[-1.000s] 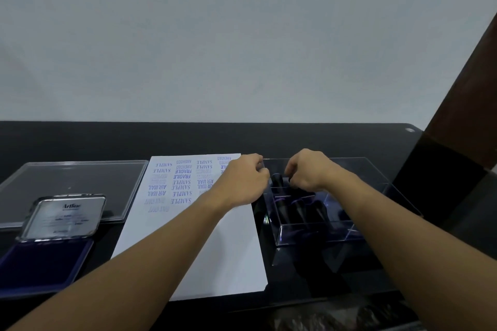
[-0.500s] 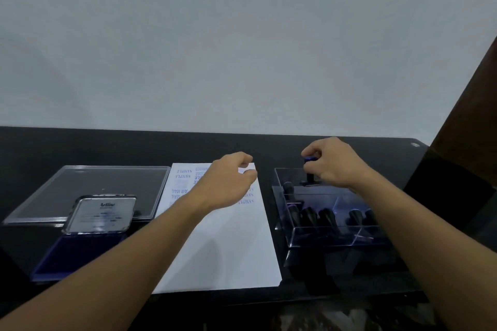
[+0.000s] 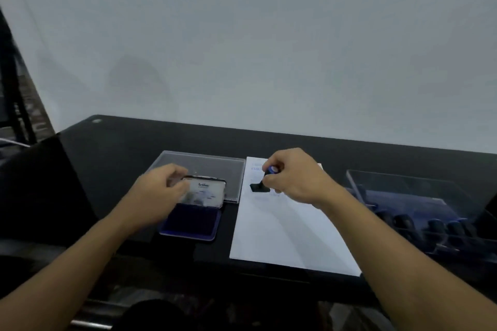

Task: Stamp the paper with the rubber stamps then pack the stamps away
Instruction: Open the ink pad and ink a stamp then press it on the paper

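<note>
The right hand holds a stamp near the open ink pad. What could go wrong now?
The stamp in the right hand is by the left edge of the paper: its print might land partly off the sheet. The left hand is at the raised lid of the ink pad: a knock might tip it shut.

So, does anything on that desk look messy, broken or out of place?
Nothing stands out. The ink pad lies open, the paper lies flat, the other stamps sit in their clear box, and the right hand grips a stamp over the paper. No spills show.
</note>
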The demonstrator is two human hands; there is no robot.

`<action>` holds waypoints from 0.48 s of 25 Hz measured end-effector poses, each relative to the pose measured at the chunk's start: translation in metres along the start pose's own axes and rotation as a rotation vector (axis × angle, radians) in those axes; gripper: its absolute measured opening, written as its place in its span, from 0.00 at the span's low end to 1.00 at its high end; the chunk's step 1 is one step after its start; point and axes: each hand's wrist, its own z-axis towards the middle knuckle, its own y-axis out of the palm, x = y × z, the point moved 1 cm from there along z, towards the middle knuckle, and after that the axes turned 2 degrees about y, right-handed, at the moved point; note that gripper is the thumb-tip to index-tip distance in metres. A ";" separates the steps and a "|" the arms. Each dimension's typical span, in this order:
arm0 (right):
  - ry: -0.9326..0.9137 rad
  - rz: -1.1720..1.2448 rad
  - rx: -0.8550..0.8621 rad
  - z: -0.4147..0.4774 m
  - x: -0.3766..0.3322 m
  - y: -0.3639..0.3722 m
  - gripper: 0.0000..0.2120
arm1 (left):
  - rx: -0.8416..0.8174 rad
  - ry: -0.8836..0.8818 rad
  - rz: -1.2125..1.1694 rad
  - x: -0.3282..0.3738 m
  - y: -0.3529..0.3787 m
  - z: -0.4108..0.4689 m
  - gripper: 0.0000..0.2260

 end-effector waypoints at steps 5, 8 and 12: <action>-0.087 -0.053 -0.109 0.010 -0.038 0.068 0.03 | 0.084 -0.079 0.026 -0.051 -0.021 -0.020 0.09; -0.159 -0.168 -0.121 0.014 -0.059 0.096 0.07 | 0.102 -0.023 0.101 -0.070 -0.018 -0.027 0.11; -0.210 -0.261 -0.120 0.013 -0.075 0.115 0.12 | 0.070 0.090 0.233 -0.084 -0.013 -0.030 0.13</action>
